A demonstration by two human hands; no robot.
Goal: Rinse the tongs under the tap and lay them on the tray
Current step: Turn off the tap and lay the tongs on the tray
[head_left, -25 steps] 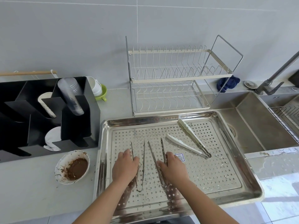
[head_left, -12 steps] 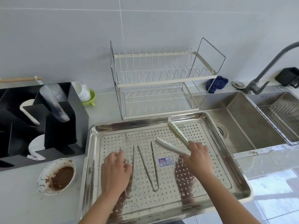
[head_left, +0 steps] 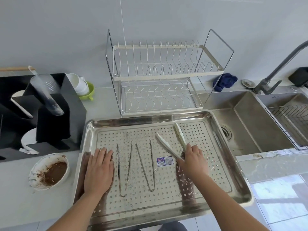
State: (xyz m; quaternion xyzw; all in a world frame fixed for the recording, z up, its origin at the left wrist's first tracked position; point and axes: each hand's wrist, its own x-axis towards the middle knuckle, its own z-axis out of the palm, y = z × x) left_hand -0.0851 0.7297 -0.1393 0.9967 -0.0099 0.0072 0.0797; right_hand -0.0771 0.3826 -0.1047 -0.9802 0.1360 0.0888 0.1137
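Note:
A perforated steel tray [head_left: 240, 189] lies on the counter in front of me. Two thin metal tongs lie on it side by side: one [head_left: 124, 169] on the left, one [head_left: 146, 165] in the middle. White plastic tongs [head_left: 171, 140] lie to their right, arms spread towards the back. My right hand [head_left: 193, 160] is closed around the hinge end of the white tongs. My left hand [head_left: 99, 170] rests flat on the tray's left side, beside the left metal tongs, holding nothing. The tap [head_left: 273, 75] stands at the back right over the sink [head_left: 250, 124].
A wire dish rack [head_left: 160, 77] stands right behind the tray. A black cup organiser [head_left: 41, 114] and a bowl of brown paste [head_left: 50, 170] sit to the left. A wire basket [head_left: 290, 122] hangs in the right sink. A blue cloth [head_left: 225, 81] lies by the tap.
My right hand left the middle metal tongs, moved right and closed on the white tongs. My left hand slid off the left metal tongs and now lies flat beside them.

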